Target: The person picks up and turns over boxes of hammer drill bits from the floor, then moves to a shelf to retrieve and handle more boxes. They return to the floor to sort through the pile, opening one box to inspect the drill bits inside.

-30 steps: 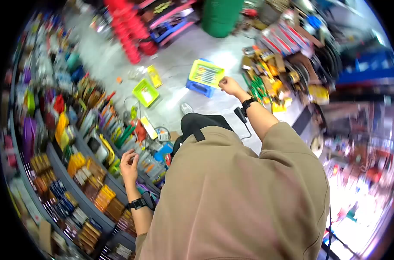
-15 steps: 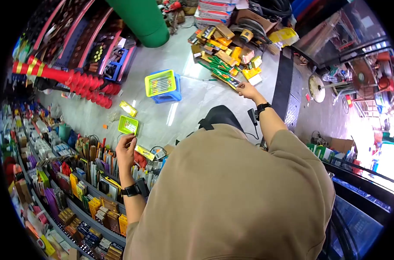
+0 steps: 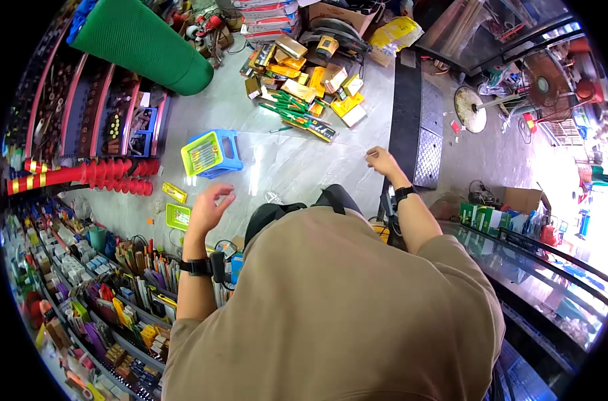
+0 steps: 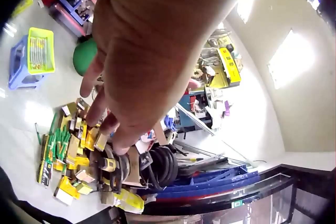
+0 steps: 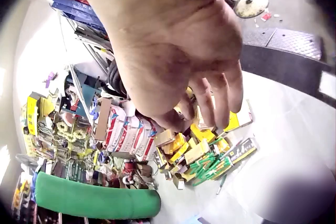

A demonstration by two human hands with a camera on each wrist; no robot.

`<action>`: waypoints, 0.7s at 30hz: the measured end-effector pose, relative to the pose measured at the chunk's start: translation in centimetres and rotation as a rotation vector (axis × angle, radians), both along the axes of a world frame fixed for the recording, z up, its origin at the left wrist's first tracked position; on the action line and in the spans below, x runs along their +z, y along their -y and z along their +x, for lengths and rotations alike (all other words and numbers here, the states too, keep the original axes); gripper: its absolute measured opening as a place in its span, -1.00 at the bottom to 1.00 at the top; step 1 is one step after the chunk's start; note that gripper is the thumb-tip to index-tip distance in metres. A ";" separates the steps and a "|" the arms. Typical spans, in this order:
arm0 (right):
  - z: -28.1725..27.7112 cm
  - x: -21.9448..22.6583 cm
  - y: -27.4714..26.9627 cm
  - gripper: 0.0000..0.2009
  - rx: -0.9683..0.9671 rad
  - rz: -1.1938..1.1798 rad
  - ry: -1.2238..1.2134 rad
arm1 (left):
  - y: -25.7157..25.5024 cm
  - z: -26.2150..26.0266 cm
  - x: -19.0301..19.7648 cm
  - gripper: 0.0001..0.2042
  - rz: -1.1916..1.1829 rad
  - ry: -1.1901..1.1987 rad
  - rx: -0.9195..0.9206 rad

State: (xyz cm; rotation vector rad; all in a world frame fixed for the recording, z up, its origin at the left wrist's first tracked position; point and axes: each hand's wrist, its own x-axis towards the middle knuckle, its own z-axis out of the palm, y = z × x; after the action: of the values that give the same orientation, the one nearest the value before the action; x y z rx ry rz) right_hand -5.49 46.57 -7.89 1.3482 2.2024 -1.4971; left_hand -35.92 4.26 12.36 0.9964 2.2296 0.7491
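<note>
My left hand (image 3: 210,208) is held out in front of the body, fingers loosely bent and holding nothing. Below and beyond it in the head view, a yellow-green basket (image 3: 187,162) with several slim packets inside sits on a blue stool (image 3: 233,155). My right hand (image 3: 382,162) hangs over the floor with relaxed fingers, also holding nothing. Past its fingers lies a heap of yellow and brown boxes (image 3: 316,79) with green slim packets (image 3: 290,105) along its near side. In the right wrist view the palm (image 5: 189,50) covers part of this heap.
A green mesh roll (image 3: 143,47) leans at the back left, beside red augers (image 3: 110,175). On the floor lie a second yellow-green basket (image 3: 178,216) and a yellow package (image 3: 175,192). Crowded shelves (image 3: 96,294) line the left; a glass counter (image 3: 518,267) stands at right.
The view has turned rightward, so the stool and heap have shifted left. My right hand has come away from the dark package at the heap's edge, and the left hand has moved forward.
</note>
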 end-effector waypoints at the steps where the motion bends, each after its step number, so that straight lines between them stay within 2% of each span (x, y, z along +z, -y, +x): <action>1: 0.4 -0.8 -0.1 -0.59 -0.003 -0.007 0.003 | -1.6 -0.5 0.1 -0.76 -0.007 0.003 -0.003; 3: 0.4 -1.9 0.3 -0.57 0.072 -0.076 0.006 | -4.3 -1.4 -0.1 -0.77 0.084 0.055 -0.001; 7: -1.4 -2.0 0.4 -0.55 0.035 -0.109 -0.010 | -8.2 -3.8 -0.4 -0.78 -0.018 0.068 -0.131; 11: -5.1 -1.8 -1.0 -0.55 0.015 -0.115 -0.010 | -10.9 -8.8 -2.6 -0.79 0.062 0.112 -0.157; 16: -11.7 -1.9 -5.8 -0.60 -0.010 -0.010 0.016 | -13.5 -19.1 -5.7 -0.77 0.050 0.143 -0.167; 19: -16.5 -0.1 -8.2 -0.62 -0.223 0.155 0.020 | -14.4 -26.7 -7.4 -0.75 -0.063 0.214 -0.144; 21: -19.4 1.4 -9.4 -0.55 -0.197 0.149 0.072 | -15.5 -31.4 -7.6 -0.75 -0.053 0.250 -0.141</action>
State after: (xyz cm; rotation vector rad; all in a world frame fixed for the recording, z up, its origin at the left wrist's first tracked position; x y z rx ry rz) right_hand -24.93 55.97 -6.52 1.6813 2.2305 -1.3407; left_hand -67.28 19.74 4.78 0.9666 1.9345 0.7060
